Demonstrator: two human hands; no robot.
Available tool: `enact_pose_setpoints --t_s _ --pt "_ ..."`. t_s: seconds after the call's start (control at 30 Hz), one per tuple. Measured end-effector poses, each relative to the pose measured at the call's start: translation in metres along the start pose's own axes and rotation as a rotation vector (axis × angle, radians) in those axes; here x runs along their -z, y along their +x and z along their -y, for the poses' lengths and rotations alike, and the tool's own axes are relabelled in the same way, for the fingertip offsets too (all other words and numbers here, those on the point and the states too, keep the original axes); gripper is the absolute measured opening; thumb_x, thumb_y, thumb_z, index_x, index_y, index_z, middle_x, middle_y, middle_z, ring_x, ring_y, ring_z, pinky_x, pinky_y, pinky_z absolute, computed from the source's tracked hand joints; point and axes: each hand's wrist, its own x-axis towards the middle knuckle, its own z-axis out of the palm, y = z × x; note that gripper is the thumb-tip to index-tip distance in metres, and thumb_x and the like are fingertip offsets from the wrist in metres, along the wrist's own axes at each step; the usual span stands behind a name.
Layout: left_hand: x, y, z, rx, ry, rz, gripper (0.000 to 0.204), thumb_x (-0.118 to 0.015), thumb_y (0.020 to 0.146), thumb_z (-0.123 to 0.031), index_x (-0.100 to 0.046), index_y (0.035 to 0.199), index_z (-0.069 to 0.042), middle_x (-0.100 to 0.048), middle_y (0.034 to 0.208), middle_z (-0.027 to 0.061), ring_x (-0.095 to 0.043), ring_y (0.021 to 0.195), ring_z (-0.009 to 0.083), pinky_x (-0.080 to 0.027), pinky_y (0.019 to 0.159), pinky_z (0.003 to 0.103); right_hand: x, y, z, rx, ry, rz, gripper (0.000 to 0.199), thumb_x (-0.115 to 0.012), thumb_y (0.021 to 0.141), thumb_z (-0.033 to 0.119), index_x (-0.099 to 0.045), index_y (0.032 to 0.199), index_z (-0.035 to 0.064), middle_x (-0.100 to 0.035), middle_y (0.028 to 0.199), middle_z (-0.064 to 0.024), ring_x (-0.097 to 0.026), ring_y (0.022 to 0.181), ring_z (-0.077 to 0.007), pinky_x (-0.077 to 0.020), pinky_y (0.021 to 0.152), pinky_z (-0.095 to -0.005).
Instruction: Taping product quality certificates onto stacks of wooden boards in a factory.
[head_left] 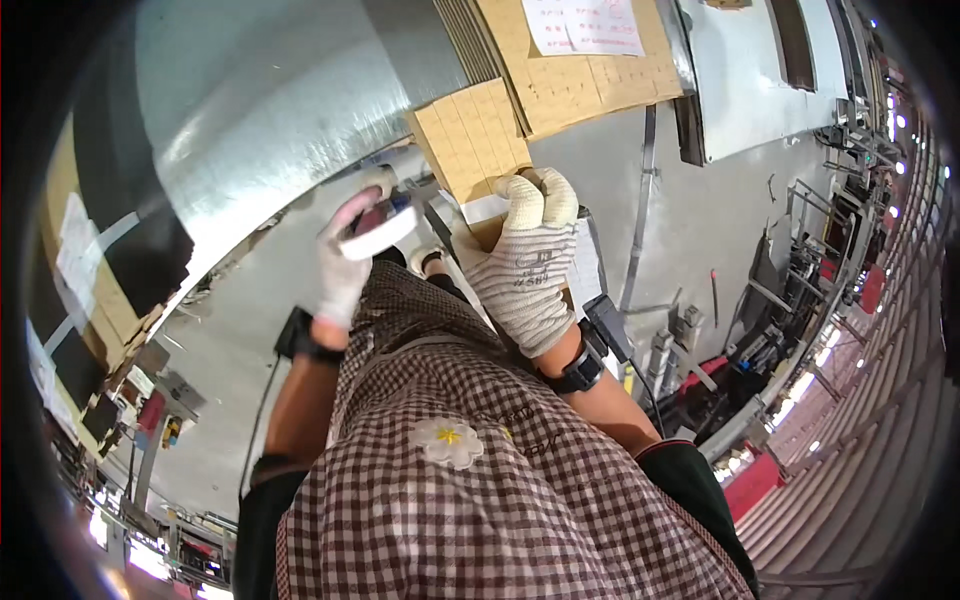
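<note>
Factory floor (690, 230), grey concrete, seen from a steep head-down angle; everything curves toward the rim.

Left hand (345, 262), white knit glove, is closed around a roll of white tape (378, 232), held in front of the chest with the roll roughly flat-on to the camera. A red and blue part shows at the roll's core; can't tell what it is.

Right hand (525, 265), same glove type, is clamped on the lower edge of a small brown cardboard piece (472, 150), fingers curled over its top side, thumb side toward the camera. A white strip sits on the cardboard just beside the fingertips. The two hands are near each other but not touching, tape roll just left of the cardboard.

Both wrists carry black strapped devices (583, 368); a thin cable runs down from the left one.

Below the hands: person's brown-and-white checked apron (480, 500) with a white flower patch (448, 441), dark sleeves at both sides.

Above the small piece: a stack of larger flat cardboard sheets (590, 75) with a white printed paper sheet (585, 25) on top. Upper left: a big curved sheet-metal surface (270, 100), shiny grey. Far left: more cardboard with black and white panels. Right side: metal racks and machinery (830, 230), red parts on the floor, bright lights along the rim.
</note>
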Motion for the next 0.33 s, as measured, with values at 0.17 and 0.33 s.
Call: enact_pose_setpoints --t_s 0.17,0.33 --pt "-0.074 -0.018 -0.086 -0.346 0.180 0.141 0.026 -0.069 0.091 0.002 -0.071 0.116 -0.007 -0.073 0.108 0.0081 -0.068 0.098 0.0160 -0.054 0.082 0.026 0.008 0.011 -0.002 -0.013 0.197 0.050 0.068 -0.084 0.068 0.023 -0.053 0.124 0.0027 -0.055 0.121 -0.0239 -0.055 0.113 -0.0411 -0.0460 0.099 -0.0501" --pt "-0.083 0.015 -0.155 -0.380 1.199 0.281 0.033 -0.080 0.082 -0.035 -0.073 0.107 -0.014 -0.070 0.118 0.0053 -0.055 0.123 0.0191 -0.038 0.105 0.053 0.076 0.030 -0.006 0.206 0.249 0.388 0.076 -0.087 0.065 0.034 -0.053 0.130 0.0107 -0.058 0.123 -0.0186 -0.055 0.116 -0.0371 -0.0453 0.101 -0.0481"
